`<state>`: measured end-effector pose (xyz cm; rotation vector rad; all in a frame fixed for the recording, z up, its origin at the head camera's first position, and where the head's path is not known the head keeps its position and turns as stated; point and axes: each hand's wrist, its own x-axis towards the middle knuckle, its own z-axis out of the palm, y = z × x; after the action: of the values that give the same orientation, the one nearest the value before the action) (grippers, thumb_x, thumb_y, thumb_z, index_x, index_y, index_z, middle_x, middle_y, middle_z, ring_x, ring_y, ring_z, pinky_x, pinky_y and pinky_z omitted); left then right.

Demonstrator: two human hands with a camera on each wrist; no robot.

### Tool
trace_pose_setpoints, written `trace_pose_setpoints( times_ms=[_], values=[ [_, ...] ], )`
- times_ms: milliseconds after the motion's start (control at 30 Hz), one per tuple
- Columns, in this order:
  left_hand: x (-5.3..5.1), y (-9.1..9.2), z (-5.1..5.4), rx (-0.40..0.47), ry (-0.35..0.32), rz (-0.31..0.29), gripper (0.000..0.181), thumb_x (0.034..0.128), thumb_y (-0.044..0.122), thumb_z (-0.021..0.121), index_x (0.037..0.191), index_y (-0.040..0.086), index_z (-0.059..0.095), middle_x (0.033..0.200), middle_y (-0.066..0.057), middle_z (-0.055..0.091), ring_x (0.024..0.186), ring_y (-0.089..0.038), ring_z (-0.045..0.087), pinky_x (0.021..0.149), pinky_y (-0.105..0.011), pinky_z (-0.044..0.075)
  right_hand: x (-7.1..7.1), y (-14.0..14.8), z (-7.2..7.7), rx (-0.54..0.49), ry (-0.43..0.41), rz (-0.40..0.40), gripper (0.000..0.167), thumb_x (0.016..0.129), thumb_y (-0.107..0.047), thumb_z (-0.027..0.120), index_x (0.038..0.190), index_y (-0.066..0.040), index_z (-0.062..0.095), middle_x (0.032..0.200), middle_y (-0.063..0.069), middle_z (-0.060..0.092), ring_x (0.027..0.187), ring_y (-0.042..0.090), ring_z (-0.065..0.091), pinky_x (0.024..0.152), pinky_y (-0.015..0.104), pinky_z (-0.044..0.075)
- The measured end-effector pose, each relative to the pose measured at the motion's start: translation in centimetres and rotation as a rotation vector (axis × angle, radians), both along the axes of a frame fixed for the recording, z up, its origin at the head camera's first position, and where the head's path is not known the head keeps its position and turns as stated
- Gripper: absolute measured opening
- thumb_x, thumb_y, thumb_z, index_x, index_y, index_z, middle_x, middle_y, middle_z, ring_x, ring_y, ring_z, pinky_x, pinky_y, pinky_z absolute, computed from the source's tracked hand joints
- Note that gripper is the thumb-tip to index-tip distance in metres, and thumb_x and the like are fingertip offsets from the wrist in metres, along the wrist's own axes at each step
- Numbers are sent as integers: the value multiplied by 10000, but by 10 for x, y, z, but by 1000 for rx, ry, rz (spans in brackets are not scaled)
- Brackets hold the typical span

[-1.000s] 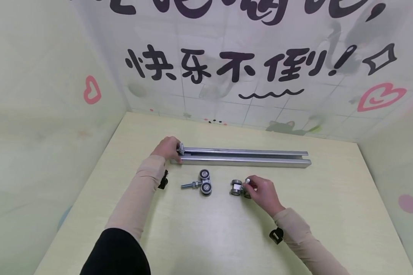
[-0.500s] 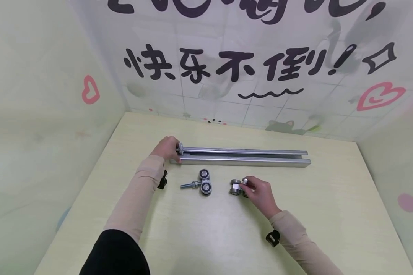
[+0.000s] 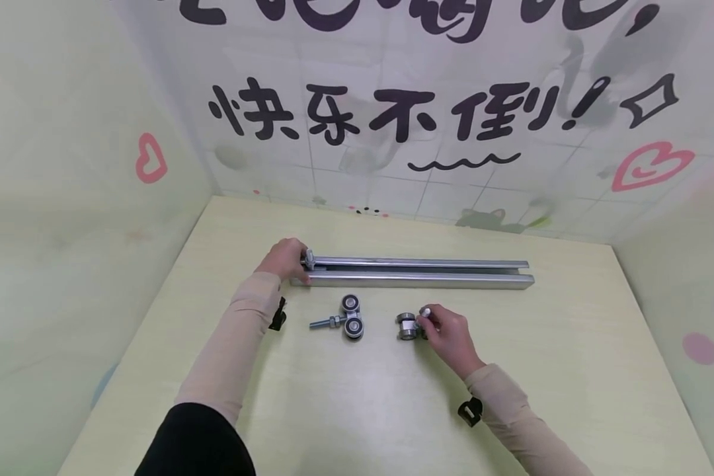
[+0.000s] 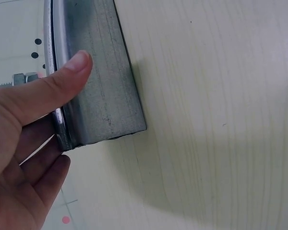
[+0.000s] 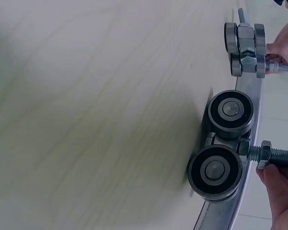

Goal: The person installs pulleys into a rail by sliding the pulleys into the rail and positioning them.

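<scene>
At the left end of the metal rail [image 3: 422,281], my left hand [image 3: 282,259] grips it. In the left wrist view the thumb of that hand [image 4: 19,129] lies on the rail's flat side [image 4: 103,76], the other fingers partly behind it. A bolt with a nut [image 3: 311,259] stands up at that end. My right hand [image 3: 453,338] pinches the upright threaded bolt of the right roller carriage [image 3: 406,326]; the right wrist view shows fingertips [image 5: 274,184] at the bolt beside its nut and black-faced wheels [image 5: 215,170]. The left roller carriage [image 3: 353,318] lies between the hands, its bolt pointing left.
The pale wooden table [image 3: 357,410] reaches to a printed back wall [image 3: 357,178], with side walls at left and right. The rail lies roughly parallel to the back wall, behind both roller carriages.
My right hand and wrist have shifted slightly left, still at the same bolt. The head view has turned a little. My left hand keeps its grip on the rail.
</scene>
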<state>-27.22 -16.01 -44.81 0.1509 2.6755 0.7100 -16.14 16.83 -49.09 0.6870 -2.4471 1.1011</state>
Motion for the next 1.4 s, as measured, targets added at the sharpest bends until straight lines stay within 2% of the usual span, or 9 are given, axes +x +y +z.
trace_pose_setpoints(
  times_ms=[267, 533, 1000, 1400],
  values=[
    [0, 1, 1, 12, -18, 7, 488, 602, 82, 820, 1042, -14, 631, 996, -132, 627, 846, -244, 573, 798, -370, 484, -7, 12, 3, -10, 6, -62, 137, 719, 98, 685, 819, 51, 603, 747, 160, 657, 658, 244, 659, 559, 223, 529],
    [-2, -2, -2, 8, -6, -6, 476, 588, 89, 825, 1013, -17, 639, 988, -145, 633, 835, -248, 572, 798, -380, 479, -15, 33, 2, 21, 26, -139, 165, 709, 97, 694, 841, 68, 599, 752, 183, 655, 649, 265, 653, 546, 285, 533],
    [-3, -1, -1, -7, 6, -17, 454, 584, 97, 830, 984, -11, 645, 967, -136, 634, 822, -242, 569, 788, -377, 478, -24, 64, 2, 63, 29, -253, 146, 730, 99, 669, 849, 85, 585, 763, 218, 649, 651, 307, 643, 550, 340, 534],
    [-4, 0, -2, -16, 11, -29, 453, 577, 102, 832, 972, -13, 642, 941, -133, 632, 820, -245, 564, 780, -376, 474, -32, 84, 7, 80, -18, -330, 120, 747, 95, 652, 846, 86, 585, 762, 224, 642, 662, 323, 640, 569, 375, 532]
  ],
)
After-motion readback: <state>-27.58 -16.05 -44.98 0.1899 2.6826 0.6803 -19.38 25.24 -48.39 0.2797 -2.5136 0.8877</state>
